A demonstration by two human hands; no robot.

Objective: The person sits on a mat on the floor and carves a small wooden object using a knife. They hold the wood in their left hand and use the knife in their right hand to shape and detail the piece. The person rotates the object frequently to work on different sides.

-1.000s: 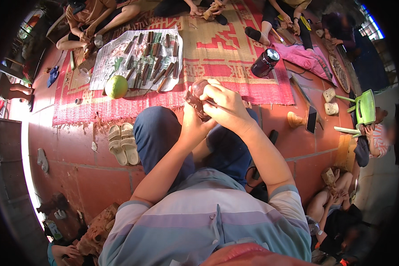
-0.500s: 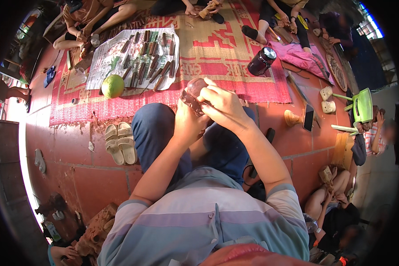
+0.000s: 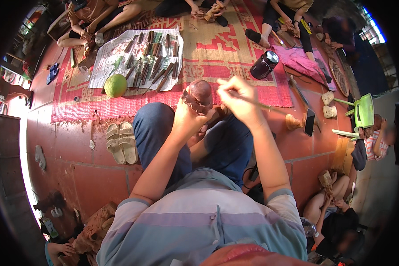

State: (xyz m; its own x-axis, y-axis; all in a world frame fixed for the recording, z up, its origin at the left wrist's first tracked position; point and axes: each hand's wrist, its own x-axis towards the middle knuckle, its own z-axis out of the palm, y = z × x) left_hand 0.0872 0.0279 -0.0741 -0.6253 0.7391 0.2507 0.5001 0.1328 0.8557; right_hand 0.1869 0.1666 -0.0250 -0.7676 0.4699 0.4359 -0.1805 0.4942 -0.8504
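My left hand (image 3: 188,119) is closed around a dark reddish-brown carved wooden figure (image 3: 200,92) with a smooth rounded top and carved folds along its side. The figure is held up above my knees, its lower part hidden by my fingers. Just right of it, apart from the figure, my right hand (image 3: 241,99) is closed in a pinch, slightly blurred. A thin light stick (image 3: 272,107) sticks out of it toward the right; its tip at the fingers is too small to make out.
Beyond my knees, a red-and-tan woven mat (image 3: 226,66) bears a green round fruit (image 3: 115,85), several carving tools (image 3: 157,66) on a printed sheet (image 3: 103,57) and a dark flask (image 3: 264,65). Sandals (image 3: 122,142), a mallet (image 3: 293,122), a phone (image 3: 309,123) and a green stool (image 3: 363,111) stand around; other people sit nearby.
My right hand has drawn away from the carved figure to the right, and the thin stick now shows behind it. My left hand still holds the figure in nearly the same place.
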